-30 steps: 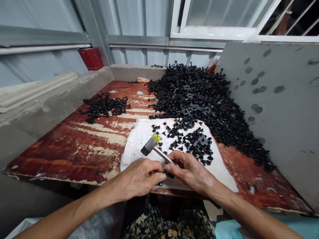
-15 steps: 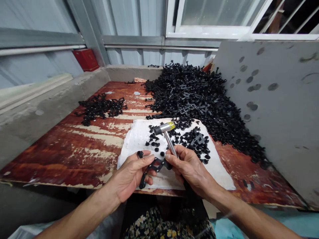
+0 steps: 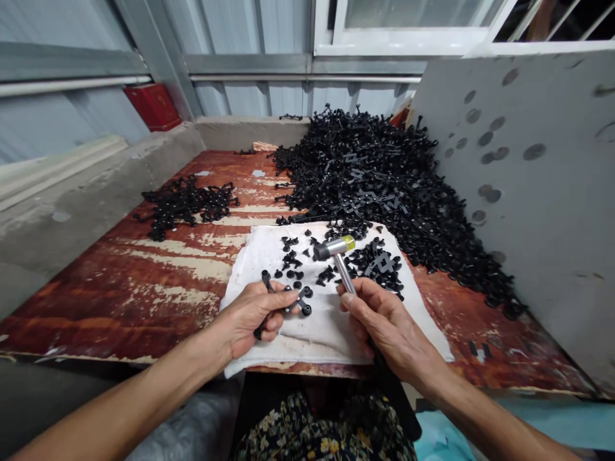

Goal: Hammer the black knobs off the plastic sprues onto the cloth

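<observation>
My left hand (image 3: 254, 314) is closed on a black jointed linkage (image 3: 300, 301) with round knobs at its ends; the middle of it is hidden by my fingers. In my right hand (image 3: 379, 314) is a small mallet (image 3: 335, 248), held by its metal shaft, with one black face and one yellow face tilted up and to the left. Beneath both hands lies a white cloth (image 3: 307, 342). Scattered on it are small black round-headed pieces (image 3: 291, 259), and a cluster of black pieces (image 3: 379, 262) sits behind the mallet.
A large heap of black linkages (image 3: 369, 173) covers the back right of the worn red table (image 3: 158, 288). A smaller pile (image 3: 185, 203) lies at the left. A grey board (image 3: 538, 211) stands along the right side, and a red box (image 3: 152, 106) sits in the back corner.
My right hand and the mallet have moved right, away from the linkage. My left hand has shifted slightly left and up, and the linkage's knobbed right end now shows clear of my right fingers.
</observation>
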`<state>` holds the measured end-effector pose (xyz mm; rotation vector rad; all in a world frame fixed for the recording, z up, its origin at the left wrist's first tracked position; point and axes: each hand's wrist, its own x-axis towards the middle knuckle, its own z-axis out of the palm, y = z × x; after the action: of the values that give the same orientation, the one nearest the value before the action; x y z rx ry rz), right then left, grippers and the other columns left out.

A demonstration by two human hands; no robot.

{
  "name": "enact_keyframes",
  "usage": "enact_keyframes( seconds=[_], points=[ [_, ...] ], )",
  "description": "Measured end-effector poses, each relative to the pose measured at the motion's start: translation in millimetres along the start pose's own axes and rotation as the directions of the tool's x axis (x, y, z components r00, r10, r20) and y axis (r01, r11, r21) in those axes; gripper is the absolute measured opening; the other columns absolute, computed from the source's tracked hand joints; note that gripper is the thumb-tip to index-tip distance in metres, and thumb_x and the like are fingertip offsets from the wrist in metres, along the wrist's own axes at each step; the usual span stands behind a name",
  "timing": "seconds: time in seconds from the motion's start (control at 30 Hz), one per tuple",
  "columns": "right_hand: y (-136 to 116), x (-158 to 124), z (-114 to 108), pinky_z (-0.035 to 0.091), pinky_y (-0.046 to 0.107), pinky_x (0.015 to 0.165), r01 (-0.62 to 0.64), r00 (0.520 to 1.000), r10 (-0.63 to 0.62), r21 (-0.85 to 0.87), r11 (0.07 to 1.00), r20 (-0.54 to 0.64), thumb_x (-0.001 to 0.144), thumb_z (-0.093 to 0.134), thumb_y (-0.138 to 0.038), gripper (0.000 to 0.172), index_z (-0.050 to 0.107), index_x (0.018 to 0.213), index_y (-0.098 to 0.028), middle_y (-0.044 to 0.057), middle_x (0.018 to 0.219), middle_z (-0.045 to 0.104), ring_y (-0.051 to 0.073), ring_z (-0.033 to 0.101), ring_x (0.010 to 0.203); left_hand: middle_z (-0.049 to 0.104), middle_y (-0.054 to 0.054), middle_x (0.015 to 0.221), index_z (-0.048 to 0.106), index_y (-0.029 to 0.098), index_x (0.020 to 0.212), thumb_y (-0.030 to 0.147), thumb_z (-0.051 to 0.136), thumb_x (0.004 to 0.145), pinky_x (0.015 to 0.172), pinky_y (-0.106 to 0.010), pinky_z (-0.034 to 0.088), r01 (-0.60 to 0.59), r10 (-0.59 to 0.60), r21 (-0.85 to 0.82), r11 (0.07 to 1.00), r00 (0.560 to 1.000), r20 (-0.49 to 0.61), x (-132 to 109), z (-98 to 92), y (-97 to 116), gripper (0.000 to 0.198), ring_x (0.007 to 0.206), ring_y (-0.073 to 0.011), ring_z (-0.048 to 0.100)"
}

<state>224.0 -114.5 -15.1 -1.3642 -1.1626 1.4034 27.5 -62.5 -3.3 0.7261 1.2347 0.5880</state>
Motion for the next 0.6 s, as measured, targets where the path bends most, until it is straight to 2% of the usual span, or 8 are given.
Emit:
enact_keyframes(
  seconds=[0.2, 0.47, 0.6],
  points=[
    [7.5, -3.8, -2.7, 0.026, 0.016, 0.032, -0.066, 0.998, 0.067, 0.107, 0.992, -0.010, 0.078, 0.061, -0.051, 0.033, 0.051, 0.089, -0.021, -0.012, 0.048, 0.039, 0.006, 0.028, 0.036, 0.065, -0.001, 0.060, 0.046, 0.017, 0.069, 0.024, 0.079, 0.064, 0.031, -0.011, 0.020, -0.003, 0.003, -0.002, 1.000, 1.000, -0.005, 5.8, 0.9, 2.0, 0.033, 0.032, -0.0009, 0.035],
    [9.3, -1.6, -4.8, 0.025, 0.015, 0.031, -0.074, 0.997, 0.073, 0.162, 0.984, 0.010, 0.077, 0.062, -0.050, 0.035, 0.051, 0.091, -0.020, -0.013, 0.048, 0.039, 0.005, 0.026, 0.035, 0.064, -0.002, 0.058, 0.055, 0.012, 0.066, 0.018, 0.070, 0.074, 0.028, -0.011, 0.021, 0.079, -0.079, 0.014, 0.997, 0.997, -0.018, 7.0, 5.2, 8.5, 0.018, 0.030, -0.0007, 0.034],
    [10.0, -1.0, -4.2, 0.025, 0.015, 0.031, -0.071, 0.997, 0.071, 0.170, 0.983, 0.001, 0.076, 0.063, -0.050, 0.035, 0.051, 0.091, -0.021, -0.013, 0.047, 0.038, 0.005, 0.026, 0.035, 0.064, -0.003, 0.059, 0.056, 0.011, 0.065, 0.016, 0.067, 0.077, 0.027, -0.011, 0.021, 0.083, -0.083, 0.020, 0.996, 0.996, -0.022, 7.6, 6.4, 10.1, 0.018, 0.030, -0.0007, 0.034]
  ],
)
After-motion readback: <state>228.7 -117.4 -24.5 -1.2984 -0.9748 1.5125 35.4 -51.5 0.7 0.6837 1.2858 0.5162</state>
